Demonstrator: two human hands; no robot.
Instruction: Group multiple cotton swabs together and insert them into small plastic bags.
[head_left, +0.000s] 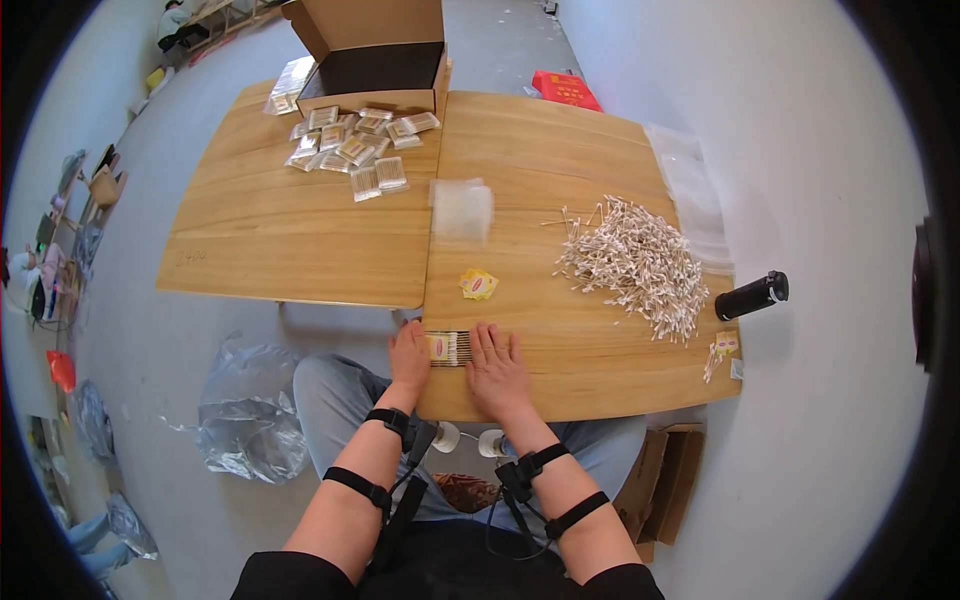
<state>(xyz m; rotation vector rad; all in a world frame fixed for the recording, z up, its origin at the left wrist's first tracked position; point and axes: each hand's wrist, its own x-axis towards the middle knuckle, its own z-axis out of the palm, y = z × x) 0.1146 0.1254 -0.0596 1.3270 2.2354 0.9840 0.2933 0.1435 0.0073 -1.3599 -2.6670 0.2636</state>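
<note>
A flat pack of cotton swabs (461, 348) lies by the near edge of the table, its swabs side by side under a yellow and white card (440, 347). My left hand (408, 356) grips the pack's left end, with the fingers close together. At its right end my right hand (497, 372) rests flat, fingers stretched and a little apart, the tips touching the pack. Beyond the pack is a small heap of yellow cards (479, 284). Farther off lies a stack of clear plastic bags (462, 211). A big loose pile of cotton swabs (640, 262) spreads to the right.
Several filled swab packs (357, 150) lie at the far left before an open cardboard box (372, 95). A black cylinder (751, 296) lies near the right edge, by a few swabs and cards (726, 344). Clear plastic sheeting (692, 200) hangs over that edge.
</note>
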